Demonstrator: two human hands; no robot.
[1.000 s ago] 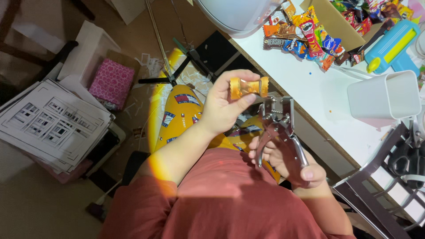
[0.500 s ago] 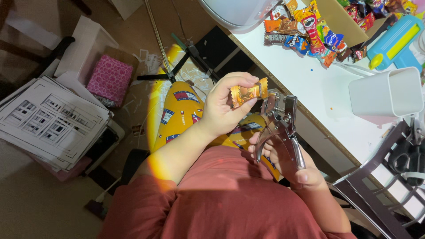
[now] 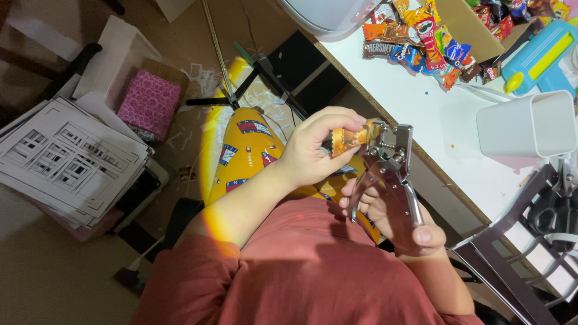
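My left hand (image 3: 313,147) pinches a small orange candy wrapper (image 3: 344,139) by its end, over my lap. My right hand (image 3: 397,219) grips the handles of a metal hole-punch plier (image 3: 385,165). The plier's jaws sit against the right end of the wrapper. I cannot tell whether the jaws have closed on it. Both hands are held just off the white table's front edge (image 3: 391,120), above my yellow patterned trousers (image 3: 244,150).
On the table lie a pile of snack packets (image 3: 421,36), a white square cup (image 3: 533,123) and a blue and yellow tool (image 3: 536,54). A stack of printed sheets (image 3: 60,159), a pink box (image 3: 147,105) and paper scraps cover the floor at left. A tripod (image 3: 253,75) stands ahead.
My left hand has lowered the wrapper and turned it toward the plier's jaws. The right hand has raised the plier to meet it.
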